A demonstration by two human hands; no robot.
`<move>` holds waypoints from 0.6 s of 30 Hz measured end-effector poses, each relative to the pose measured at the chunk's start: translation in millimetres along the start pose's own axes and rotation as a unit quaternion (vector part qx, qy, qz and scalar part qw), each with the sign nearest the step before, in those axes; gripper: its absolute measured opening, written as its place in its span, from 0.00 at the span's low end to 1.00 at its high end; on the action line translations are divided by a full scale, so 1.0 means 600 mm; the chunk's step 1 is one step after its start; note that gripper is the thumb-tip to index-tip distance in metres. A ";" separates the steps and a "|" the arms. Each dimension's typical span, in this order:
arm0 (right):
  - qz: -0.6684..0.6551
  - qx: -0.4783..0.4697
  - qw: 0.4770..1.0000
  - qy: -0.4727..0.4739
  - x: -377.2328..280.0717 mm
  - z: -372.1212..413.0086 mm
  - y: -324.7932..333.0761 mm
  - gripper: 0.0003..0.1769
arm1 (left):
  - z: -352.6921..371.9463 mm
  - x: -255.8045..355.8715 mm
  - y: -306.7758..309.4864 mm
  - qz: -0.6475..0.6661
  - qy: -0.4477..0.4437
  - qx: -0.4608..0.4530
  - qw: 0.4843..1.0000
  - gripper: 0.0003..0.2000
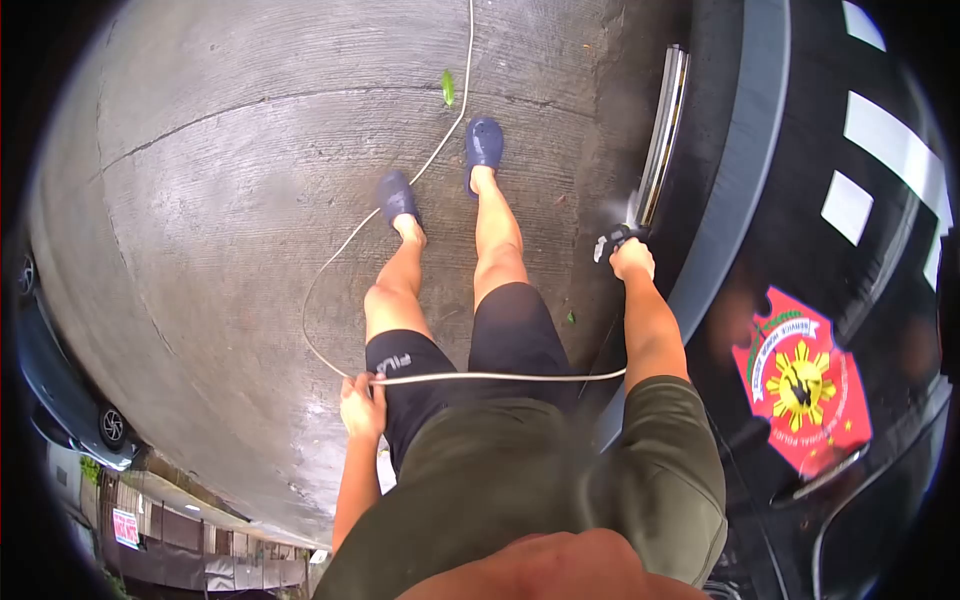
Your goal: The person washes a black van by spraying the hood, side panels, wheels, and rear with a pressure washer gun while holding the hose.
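Note:
My right hand (632, 260) is wrapped round a black spray gun (612, 242), held low beside a black vehicle (715, 110). White spray leaves the gun towards the shiny metal side step (664, 135) along the vehicle's lower edge. Beside my left thigh, my left hand (362, 405) is closed on a thin pale hose (500, 377). From there the hose runs across my shorts and passes behind my right forearm; another length curves over the ground, by my left clog. How it joins the gun is hidden.
The grooved concrete ground (240, 200) looks wet. My feet are in dark blue clogs (483, 143), with a green leaf (447, 87) lying beyond them. A red emblem (800, 380) marks the vehicle's side at right. A parked car (75, 370) stands far left.

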State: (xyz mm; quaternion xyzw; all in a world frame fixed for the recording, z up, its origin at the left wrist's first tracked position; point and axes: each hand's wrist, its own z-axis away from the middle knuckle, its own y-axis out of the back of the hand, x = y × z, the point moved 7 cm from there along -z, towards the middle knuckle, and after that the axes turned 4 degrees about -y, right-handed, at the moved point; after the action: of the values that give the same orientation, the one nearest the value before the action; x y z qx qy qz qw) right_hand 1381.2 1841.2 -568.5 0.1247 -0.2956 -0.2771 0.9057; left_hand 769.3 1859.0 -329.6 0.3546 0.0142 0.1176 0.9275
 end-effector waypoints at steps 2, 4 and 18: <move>0.024 -0.010 1.000 0.018 -0.016 -0.045 -0.002 0.23 | -0.008 0.036 0.003 0.004 0.036 -0.042 0.998 0.13; 0.037 -0.015 0.999 0.033 -0.043 -0.065 0.033 0.22 | -0.013 0.061 0.013 0.014 0.048 -0.056 0.997 0.13; -0.120 0.149 0.982 -0.005 -0.191 -0.257 0.405 0.24 | -0.053 0.184 0.048 -0.014 -0.002 -0.148 0.989 0.13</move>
State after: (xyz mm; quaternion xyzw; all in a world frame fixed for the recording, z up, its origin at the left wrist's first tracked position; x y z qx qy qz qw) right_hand 1501.2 2114.9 -649.6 0.2915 -0.3211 -0.3372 0.8356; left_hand 867.3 1925.5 -327.9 0.2129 0.0002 0.1047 0.9714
